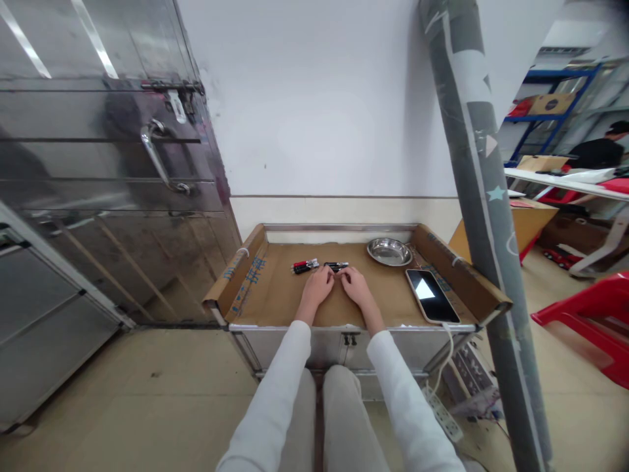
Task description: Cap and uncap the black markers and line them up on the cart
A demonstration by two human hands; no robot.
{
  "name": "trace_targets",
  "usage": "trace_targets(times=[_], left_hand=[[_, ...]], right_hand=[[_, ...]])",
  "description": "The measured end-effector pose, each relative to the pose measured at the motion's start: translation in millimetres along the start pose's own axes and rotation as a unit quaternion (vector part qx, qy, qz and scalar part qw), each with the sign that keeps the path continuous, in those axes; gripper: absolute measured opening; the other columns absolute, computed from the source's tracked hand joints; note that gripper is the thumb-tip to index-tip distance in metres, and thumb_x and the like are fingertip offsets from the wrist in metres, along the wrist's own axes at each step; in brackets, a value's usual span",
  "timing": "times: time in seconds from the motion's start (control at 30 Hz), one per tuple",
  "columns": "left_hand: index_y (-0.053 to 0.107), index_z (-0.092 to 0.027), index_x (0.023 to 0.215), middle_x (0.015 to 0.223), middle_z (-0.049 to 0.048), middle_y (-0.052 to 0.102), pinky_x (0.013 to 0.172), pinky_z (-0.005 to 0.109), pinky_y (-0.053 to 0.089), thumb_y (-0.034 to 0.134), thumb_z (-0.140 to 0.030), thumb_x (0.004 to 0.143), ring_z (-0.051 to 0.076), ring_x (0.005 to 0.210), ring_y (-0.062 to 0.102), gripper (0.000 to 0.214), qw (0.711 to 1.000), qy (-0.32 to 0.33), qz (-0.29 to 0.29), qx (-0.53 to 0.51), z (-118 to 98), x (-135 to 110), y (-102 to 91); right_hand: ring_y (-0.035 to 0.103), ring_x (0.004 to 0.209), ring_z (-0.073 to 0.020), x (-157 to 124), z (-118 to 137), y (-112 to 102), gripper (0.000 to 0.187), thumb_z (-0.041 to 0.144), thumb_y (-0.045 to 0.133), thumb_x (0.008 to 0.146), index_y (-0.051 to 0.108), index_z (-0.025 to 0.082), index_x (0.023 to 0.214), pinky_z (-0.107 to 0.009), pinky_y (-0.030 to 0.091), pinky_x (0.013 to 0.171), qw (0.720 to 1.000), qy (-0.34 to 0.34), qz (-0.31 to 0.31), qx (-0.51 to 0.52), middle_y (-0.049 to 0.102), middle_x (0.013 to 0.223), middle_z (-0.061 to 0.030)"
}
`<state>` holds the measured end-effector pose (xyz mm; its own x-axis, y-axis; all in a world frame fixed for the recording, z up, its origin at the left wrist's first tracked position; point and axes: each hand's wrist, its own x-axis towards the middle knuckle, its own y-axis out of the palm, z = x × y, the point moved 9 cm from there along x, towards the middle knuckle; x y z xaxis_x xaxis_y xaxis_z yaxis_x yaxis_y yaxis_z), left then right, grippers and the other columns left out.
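My left hand (318, 287) and my right hand (356, 286) rest close together over the middle of the brown cardboard-covered cart top (280, 295). Both have their fingers curled inward, with the fingertips nearly meeting; whatever is pinched between them is too small to make out. Just beyond the fingertips lie black pens (337, 266), partly hidden by my hands. To the left of these, a small bunch of red and black pens (304, 265) lies near my left hand.
A round metal dish (390, 252) stands at the back right of the cart top. In front of it lies a phone (432, 296) with a white cable. Cardboard-covered side walls edge the cart. A grey wrapped pipe (484, 170) leans on the right, near a red stool (594, 321).
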<state>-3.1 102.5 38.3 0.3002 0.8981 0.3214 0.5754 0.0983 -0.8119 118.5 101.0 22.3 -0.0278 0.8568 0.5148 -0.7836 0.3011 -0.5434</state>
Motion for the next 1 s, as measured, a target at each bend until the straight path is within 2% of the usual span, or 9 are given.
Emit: trace_targets(times=[0.7,1.0], left_hand=[[0.061,-0.02,0.096,0.097,0.0051,0.065,0.085,0.03,0.047,0.049,-0.015,0.088,0.017,0.087,0.062,0.015,1.0,-0.004,0.004,-0.008,1.9,1.0,3.6],[0.06,-0.02,0.097,0.098,0.0056,0.065,0.082,0.029,0.047,0.049,-0.015,0.088,0.018,0.086,0.062,0.015,1.0,-0.008,0.007,-0.011,2.0,2.1,4.7]], right_hand=[[0.058,0.081,-0.0186,-0.5,-5.0,0.0,0.024,0.018,0.043,0.083,0.066,0.021,0.087,-0.033,0.047,0.083,1.0,-0.007,0.011,-0.004,0.062,0.087,-0.0053],[0.058,0.082,-0.0203,0.0,-6.3,0.1,0.025,0.019,0.042,0.084,0.067,0.02,0.087,-0.034,0.047,0.082,0.999,-0.002,0.022,-0.022,0.062,0.089,-0.0075]])
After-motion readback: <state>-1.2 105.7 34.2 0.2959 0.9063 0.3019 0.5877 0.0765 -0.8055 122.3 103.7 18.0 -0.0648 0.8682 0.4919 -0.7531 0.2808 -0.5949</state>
